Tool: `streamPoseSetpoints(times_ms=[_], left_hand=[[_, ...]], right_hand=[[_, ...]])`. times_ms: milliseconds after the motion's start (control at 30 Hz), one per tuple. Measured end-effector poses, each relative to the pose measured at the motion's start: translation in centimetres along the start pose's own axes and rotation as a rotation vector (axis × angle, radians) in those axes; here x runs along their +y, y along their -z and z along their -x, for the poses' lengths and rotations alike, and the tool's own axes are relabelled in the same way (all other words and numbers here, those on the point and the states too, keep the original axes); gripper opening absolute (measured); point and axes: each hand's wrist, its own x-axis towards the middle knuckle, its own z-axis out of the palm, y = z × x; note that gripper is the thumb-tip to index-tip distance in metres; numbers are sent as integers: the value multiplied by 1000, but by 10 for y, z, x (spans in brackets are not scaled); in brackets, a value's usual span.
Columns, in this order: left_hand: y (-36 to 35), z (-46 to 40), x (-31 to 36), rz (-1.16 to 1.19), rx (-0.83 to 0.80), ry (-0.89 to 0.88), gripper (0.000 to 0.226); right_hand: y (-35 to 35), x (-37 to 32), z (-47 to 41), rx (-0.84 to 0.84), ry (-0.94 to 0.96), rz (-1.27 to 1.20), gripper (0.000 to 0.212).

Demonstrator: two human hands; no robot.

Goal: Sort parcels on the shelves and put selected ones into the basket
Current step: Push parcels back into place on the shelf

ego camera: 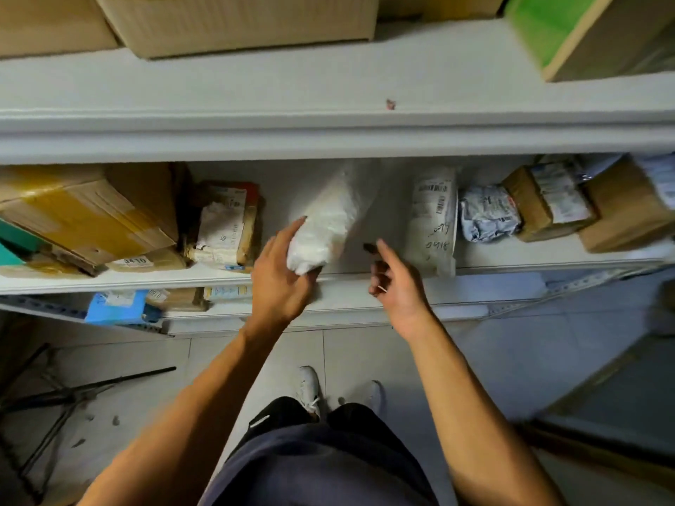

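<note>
On the middle shelf (511, 255) the white padded parcel (323, 220) lies with its long axis running back and slightly right, near end at the lip, where the left hand (279, 283) pinches it while the right hand (396, 283) hovers just beside, loosely curled, empty.

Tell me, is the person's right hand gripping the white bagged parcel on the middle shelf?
No, the left hand grips the white parcel; the right hand hangs beside it, touching nothing.
</note>
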Motion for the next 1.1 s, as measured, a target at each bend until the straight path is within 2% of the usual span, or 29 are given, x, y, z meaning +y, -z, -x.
streamPoseSetpoints(times_ms=[67,100,167,267,367,400,467,533,567,633,700,733,800,867,967,1067,1100], left_hand=[[5,-12,4,402,113,285,51],[9,-16,9,657,113,450,50],[15,-12,18,1001,-13,732,41],[16,1,28,1215,-143,918,34],[8,11,28,1274,-135,934,45],[5,12,26,1211,-102,888,50],[0,11,28,952,-26,634,50],[1,7,27,510,32,225,50],[2,4,24,264,5,-16,53],[5,0,21,-214,-28,-360,63],[0,4,25,-511,-27,-486,70],[-3,6,26,-584,-28,-513,69],[-7,6,27,-638,-72,-524,77],[-2,1,21,-625,-155,-470,92],[16,-7,8,-761,-215,-201,109],[43,-20,-14,-843,-136,137,109],[52,-28,-22,-857,-125,220,108]], right_hand=[[17,-2,4,62,-21,8,24],[21,-2,6,73,-40,11,23],[24,0,10,36,-57,30,20],[19,0,16,-35,-33,21,30],[12,-1,20,-58,4,15,39],[10,-1,20,-50,26,48,39],[7,1,17,-9,67,141,55],[2,-5,16,-34,65,132,79],[-4,-13,15,-100,26,55,83],[-14,-35,13,-287,-53,-43,77],[-25,-57,13,-306,-129,96,57],[-28,-60,9,-230,-138,215,47],[-28,-55,-2,-17,-36,381,42],[-20,-47,-18,54,48,345,40],[-6,-43,-48,148,113,386,51],[4,-50,-77,322,277,856,85],[5,-50,-81,346,344,1005,90]])
